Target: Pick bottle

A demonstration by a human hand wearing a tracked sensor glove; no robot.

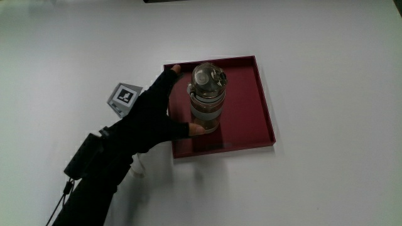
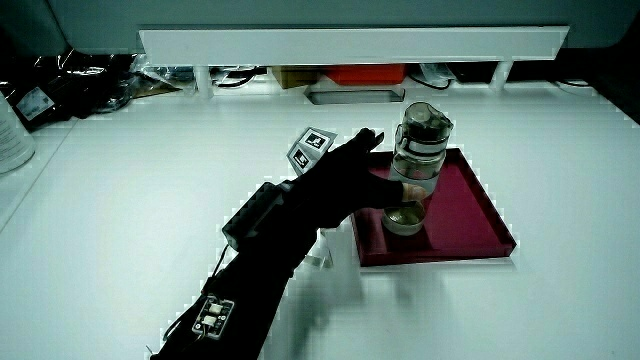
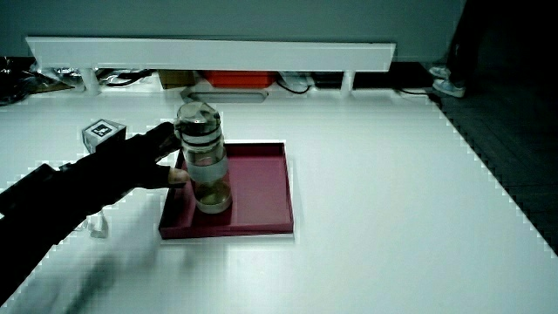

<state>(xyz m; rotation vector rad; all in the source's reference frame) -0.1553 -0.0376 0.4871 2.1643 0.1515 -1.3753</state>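
Bottle (image 1: 206,97) upright in red tray (image 1: 264,100), hand (image 1: 151,116) at its 9 o'clock; fingers (image 1: 196,129) prob. half-wrapped, grip not clearly closed. Risk: tall btl tipping or slipping if lifted w/ loose hold.

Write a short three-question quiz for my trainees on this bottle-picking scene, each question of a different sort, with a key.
1. True or false: the bottle lies on its side.
2. What does the bottle stand in? A. red tray B. bowl C. box
3. Fill in: the hand is beside the ____, fingers around it.

Key: 1 false, it stands upright in both side views. 2 A. 3 bottle.
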